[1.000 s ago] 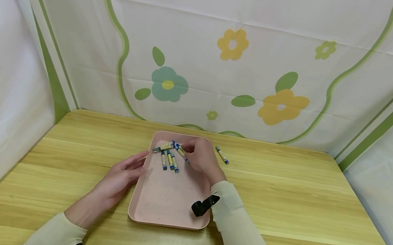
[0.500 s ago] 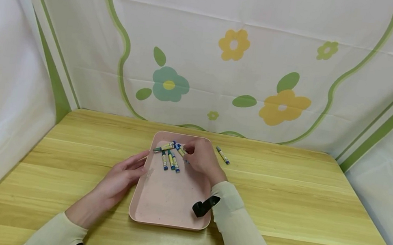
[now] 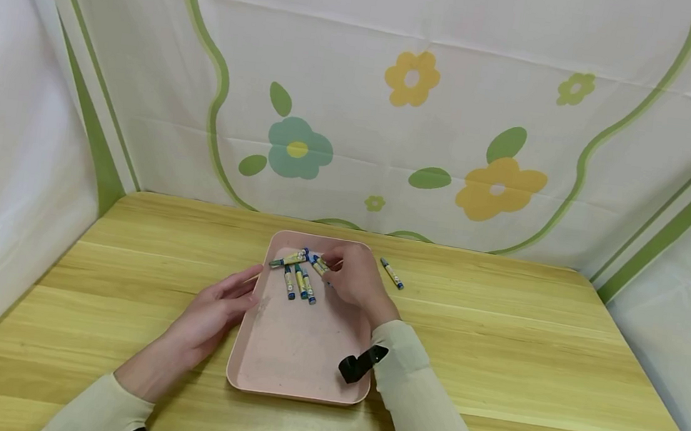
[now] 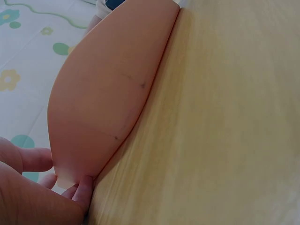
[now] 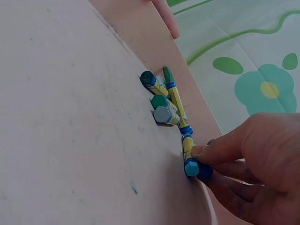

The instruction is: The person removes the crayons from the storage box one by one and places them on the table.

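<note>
Several oil pastels (image 3: 300, 285) with yellow-and-blue wrappers lie in the far part of a pink tray (image 3: 302, 361). My right hand (image 3: 356, 274) reaches over the tray's far right part. In the right wrist view its thumb presses a light-blue-tipped oil pastel (image 5: 189, 154), with a dark-blue-ended oil pastel (image 5: 205, 171) between that and the fingers. The right hand (image 5: 262, 164) pinches the two together near the tray wall. My left hand (image 3: 213, 314) rests along the tray's left side, fingers fairly straight. In the left wrist view its fingers (image 4: 83, 191) touch the outer wall.
One more oil pastel (image 3: 391, 273) lies on the wooden table (image 3: 528, 360), right of the tray. A white curtain (image 3: 351, 65) printed with flowers stands behind the table, with white fabric sides at left and right.
The pinched oil pastel has shifted slightly under my right fingers. Both hands and the tray stay nearly in place.
</note>
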`<state>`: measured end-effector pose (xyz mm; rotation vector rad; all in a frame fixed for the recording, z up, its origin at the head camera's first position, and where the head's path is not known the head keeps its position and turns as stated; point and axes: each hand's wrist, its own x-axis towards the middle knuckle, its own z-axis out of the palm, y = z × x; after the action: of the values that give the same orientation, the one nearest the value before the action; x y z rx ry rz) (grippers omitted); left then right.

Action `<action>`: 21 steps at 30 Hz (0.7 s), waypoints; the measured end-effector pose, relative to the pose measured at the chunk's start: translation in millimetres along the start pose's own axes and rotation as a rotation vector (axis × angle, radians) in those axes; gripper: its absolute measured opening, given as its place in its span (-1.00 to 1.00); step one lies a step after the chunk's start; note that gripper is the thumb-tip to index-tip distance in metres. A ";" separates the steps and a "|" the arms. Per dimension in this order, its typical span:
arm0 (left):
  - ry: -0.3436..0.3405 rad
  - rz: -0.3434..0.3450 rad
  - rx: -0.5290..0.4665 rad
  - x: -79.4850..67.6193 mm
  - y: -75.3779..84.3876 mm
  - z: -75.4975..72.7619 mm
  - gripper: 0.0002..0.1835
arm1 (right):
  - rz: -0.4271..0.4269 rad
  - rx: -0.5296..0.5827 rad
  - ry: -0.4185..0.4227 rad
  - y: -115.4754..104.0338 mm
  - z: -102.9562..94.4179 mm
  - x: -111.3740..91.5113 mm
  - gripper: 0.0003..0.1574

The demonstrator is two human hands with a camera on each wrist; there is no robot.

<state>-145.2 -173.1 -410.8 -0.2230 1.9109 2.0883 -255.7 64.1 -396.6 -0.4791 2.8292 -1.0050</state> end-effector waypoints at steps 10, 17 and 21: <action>-0.004 0.006 0.001 -1.3 0.8 0.5 -0.30 | 0.015 0.060 0.061 0.6 -2.4 -3.2 -0.68; -0.004 0.004 -0.006 -1.0 1.1 0.3 -0.31 | 0.049 0.222 0.082 1.3 -5.5 -7.1 -0.71; -0.006 0.000 0.000 -1.0 0.7 0.3 -0.30 | 0.061 0.283 0.094 1.6 -7.8 -9.9 -0.72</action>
<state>-144.5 -173.0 -409.9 -0.2165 1.9076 2.0873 -248.3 73.2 -391.7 -0.3211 2.6967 -1.4200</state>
